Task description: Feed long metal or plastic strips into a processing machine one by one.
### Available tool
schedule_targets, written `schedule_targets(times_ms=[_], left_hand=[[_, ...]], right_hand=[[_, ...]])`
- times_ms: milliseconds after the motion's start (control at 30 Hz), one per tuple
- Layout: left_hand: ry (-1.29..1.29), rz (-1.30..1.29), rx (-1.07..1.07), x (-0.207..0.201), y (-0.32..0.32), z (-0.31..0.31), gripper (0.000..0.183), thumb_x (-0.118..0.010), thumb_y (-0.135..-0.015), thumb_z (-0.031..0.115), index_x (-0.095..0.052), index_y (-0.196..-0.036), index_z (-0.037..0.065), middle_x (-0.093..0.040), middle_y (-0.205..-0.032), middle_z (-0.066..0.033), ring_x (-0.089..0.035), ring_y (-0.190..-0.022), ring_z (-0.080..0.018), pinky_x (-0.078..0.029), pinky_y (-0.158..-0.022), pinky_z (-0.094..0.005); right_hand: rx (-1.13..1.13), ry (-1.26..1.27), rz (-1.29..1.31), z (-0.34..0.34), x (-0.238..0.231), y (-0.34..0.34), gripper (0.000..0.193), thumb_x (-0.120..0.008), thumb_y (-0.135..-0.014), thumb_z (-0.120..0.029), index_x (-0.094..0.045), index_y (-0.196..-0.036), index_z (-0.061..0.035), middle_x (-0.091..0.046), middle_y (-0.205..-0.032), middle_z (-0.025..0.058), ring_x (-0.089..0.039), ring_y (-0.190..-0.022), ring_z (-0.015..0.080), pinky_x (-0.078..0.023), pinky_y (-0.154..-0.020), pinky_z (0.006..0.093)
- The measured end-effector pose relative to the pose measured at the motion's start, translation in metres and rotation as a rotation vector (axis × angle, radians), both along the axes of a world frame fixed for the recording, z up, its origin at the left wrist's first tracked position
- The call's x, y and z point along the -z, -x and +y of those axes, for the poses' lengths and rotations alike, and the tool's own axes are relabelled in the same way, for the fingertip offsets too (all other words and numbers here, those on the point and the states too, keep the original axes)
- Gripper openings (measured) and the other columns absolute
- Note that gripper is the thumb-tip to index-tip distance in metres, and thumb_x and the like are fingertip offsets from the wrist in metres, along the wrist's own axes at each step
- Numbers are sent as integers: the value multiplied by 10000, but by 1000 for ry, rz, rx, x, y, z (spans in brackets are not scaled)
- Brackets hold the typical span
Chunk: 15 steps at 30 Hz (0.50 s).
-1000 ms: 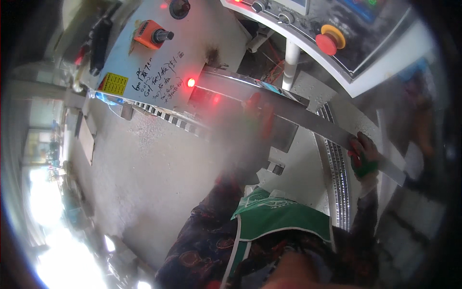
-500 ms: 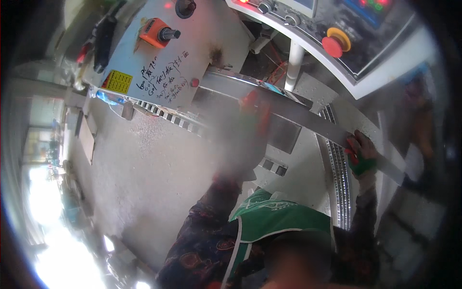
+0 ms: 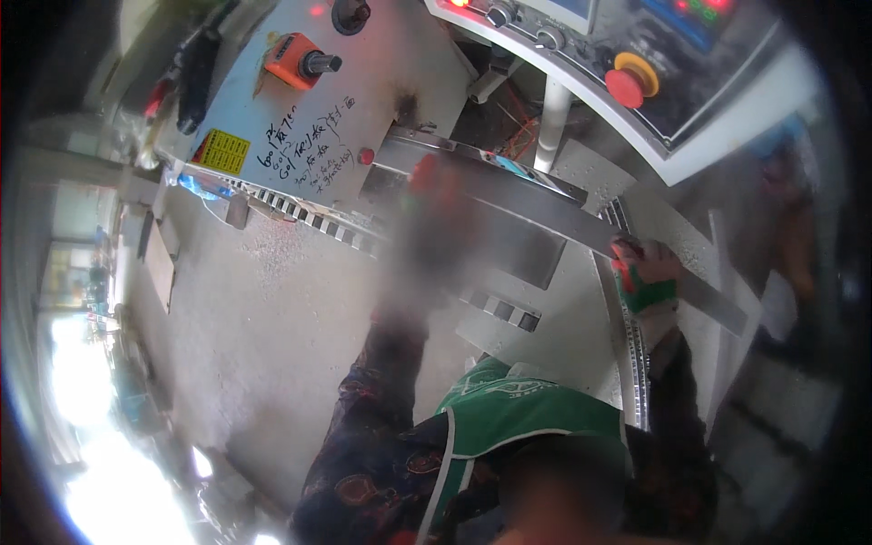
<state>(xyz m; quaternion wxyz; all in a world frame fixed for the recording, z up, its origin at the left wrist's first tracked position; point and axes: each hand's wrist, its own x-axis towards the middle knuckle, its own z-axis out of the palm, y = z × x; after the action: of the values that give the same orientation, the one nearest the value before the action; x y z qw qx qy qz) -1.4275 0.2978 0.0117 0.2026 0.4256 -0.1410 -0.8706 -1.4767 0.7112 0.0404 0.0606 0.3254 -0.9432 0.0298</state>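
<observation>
A long flat grey strip (image 3: 565, 221) runs slantwise from the machine's edge at upper middle down to the right. My right hand (image 3: 649, 275), in a white, green and red glove, grips the strip near its right end, with fingers over its far edge. Toward the strip's left end, by the machine body, is my left hand (image 3: 438, 204), in a glove with red fingertips. A hazy blur covers much of that hand, so I cannot make out how its fingers lie. Below the strip lies a dark grey plate (image 3: 527, 259).
A pale machine body (image 3: 245, 109) with an orange knobbed block (image 3: 295, 62) stands at upper left. A control panel (image 3: 677, 136) with a red stop button (image 3: 627, 86) overhangs the upper right. Ridged curved tracks (image 3: 636, 363) lie near my right forearm. Pale floor (image 3: 272, 345) spreads at left.
Both hands have shifted left, the left one also slightly up toward the machine body. The strip's right end has moved a little up and left.
</observation>
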Motion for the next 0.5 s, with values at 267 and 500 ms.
schedule_targets(times_ms=[267,500], left_hand=[[819,60,299,9,-15,-63,143,-724,-961,221,-674,-1067,140,-654,-879,-42,-669,-685,-207,-573,-586,-341],[135,772,304,25,-63,50,390,-734,-934,80,-604,-1301,79,-644,-981,-80,-679,-897,-227,-605,-769,-356]], right_hand=[[-19,-29,-7,-62,-18,-6,354,-704,-894,-360,-660,-1243,-319,-660,-1051,42,-674,-964,301,-568,-790,480],[-74,70,6,-119,-20,-12,264,-716,-858,-373,-698,-1115,-321,-651,-1015,40,-676,-972,298,-569,-762,479]])
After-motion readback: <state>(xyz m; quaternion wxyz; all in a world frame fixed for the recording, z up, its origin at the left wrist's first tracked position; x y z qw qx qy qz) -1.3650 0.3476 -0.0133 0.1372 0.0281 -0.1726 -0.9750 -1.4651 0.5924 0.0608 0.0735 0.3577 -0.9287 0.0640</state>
